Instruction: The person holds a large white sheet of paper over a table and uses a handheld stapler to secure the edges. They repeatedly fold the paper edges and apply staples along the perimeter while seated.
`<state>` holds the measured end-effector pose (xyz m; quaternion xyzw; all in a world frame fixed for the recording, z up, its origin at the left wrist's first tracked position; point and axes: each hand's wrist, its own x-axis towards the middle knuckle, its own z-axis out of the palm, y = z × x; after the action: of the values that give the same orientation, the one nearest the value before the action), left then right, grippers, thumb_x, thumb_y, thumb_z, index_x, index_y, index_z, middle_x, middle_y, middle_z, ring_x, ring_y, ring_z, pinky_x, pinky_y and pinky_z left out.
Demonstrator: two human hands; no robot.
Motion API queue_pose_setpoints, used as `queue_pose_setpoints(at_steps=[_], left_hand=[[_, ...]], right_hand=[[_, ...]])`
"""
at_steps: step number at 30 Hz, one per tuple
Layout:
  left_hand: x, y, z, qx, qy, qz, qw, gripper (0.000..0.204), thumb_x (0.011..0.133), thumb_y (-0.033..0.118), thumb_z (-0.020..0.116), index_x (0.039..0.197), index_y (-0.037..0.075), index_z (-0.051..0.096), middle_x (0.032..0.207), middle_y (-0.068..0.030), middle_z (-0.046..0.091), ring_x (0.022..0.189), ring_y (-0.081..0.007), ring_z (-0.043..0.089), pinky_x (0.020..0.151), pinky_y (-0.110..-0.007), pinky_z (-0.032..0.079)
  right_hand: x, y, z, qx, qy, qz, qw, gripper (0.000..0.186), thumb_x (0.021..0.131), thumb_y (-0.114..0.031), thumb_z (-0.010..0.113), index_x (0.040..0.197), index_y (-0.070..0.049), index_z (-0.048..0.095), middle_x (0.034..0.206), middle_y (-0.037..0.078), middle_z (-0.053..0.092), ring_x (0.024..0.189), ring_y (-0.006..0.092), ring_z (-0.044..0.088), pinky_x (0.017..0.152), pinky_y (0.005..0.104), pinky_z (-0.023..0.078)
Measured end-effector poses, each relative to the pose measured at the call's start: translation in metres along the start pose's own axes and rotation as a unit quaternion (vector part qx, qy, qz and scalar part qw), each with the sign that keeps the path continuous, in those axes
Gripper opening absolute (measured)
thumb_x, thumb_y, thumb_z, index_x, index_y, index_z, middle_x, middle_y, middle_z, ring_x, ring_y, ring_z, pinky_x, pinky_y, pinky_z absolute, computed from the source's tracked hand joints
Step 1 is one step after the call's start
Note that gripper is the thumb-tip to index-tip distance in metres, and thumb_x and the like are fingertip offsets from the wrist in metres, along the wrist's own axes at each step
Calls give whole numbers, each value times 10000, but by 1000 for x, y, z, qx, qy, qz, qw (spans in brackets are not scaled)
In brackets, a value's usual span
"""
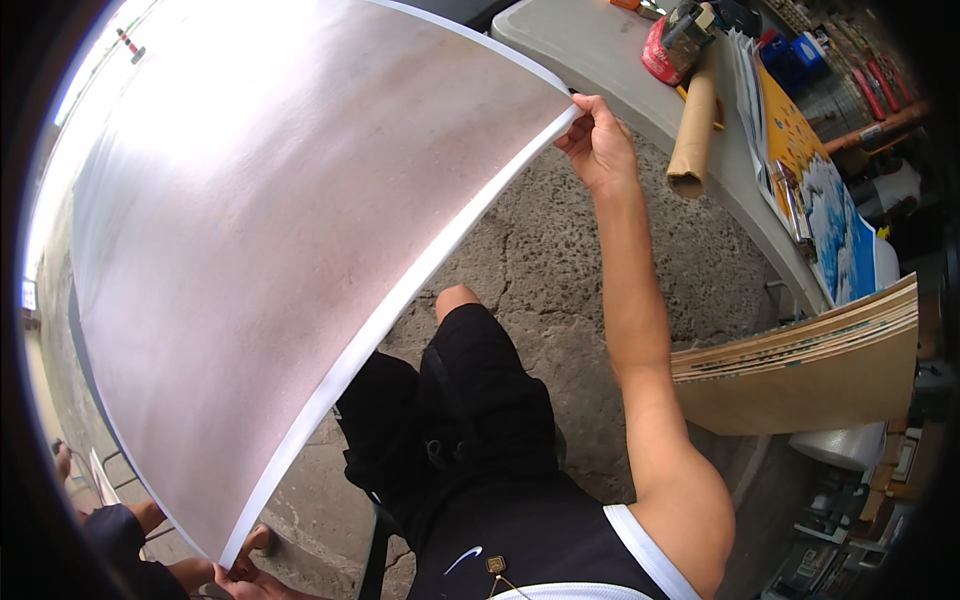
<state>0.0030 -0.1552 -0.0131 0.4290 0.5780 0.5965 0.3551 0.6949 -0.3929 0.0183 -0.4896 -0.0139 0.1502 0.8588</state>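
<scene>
A large, slightly glossy pinkish-grey sheet (300, 200) with a white border spreads across the left and middle of the view, bowed and bright with glare at the far side. My right hand (600, 145) pinches its right corner between thumb and fingers, arm stretched forward. At the lower left, my left hand (245, 580) grips the near corner; that hand is partly cut off by the lower edge. The sheet's near border runs diagonally between my two hands, above my lap. Whether it is paper or canvas I cannot tell.
A grey-white table (600, 60) at the upper right bears a cardboard tube (694, 140), a red container (665, 50) and colourful prints (840, 230) under a clip. Stacked boards (800, 385) stand at my right. Another person (125, 545) is at the lower left. Beneath is rough concrete (560, 250).
</scene>
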Motion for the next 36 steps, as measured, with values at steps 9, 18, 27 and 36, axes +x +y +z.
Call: queue_pose_setpoints(at_steps=[9, 18, 27, 36], left_hand=[[-27, 102, 28, 186, 73, 165, 966, 384, 888, 228, 470, 1226, 45, 463, 1236, -72, 477, 1161, -174, 437, 945, -333, 342], [50, 165, 263, 300, -411, 395, 765, 452, 867, 404, 512, 1160, 60, 535, 1179, -111, 544, 1125, -217, 487, 972, -370, 348], [37, 129, 490, 492, -473, 312, 661, 625, 890, 512, 370, 1343, 86, 306, 1411, -159, 244, 1315, -300, 200, 1068, -488, 185], [54, 96, 530, 455, -441, 358, 686, 544, 891, 484, 379, 1304, 130, 368, 1384, -134, 301, 1283, -288, 271, 1061, -448, 223]], right_hand=[[-113, 60, 23, -1, -161, 56, 985, 604, 891, -562, 315, 737, -42, 581, 648, 67, 591, 591, 176, 564, 549, 292, 448], [-225, 108, 91, 4, -433, 160, 887, 340, 875, -299, 560, 831, 34, 612, 724, 88, 620, 629, 129, 576, 598, 246, 467], [-237, 98, 112, -56, -333, 145, 930, 250, 893, -141, 495, 766, 44, 604, 650, 136, 609, 545, 171, 590, 472, 273, 481], [-241, 99, 109, -35, -327, 163, 930, 263, 884, -178, 542, 751, 37, 615, 632, 83, 603, 523, 110, 543, 502, 224, 439]])
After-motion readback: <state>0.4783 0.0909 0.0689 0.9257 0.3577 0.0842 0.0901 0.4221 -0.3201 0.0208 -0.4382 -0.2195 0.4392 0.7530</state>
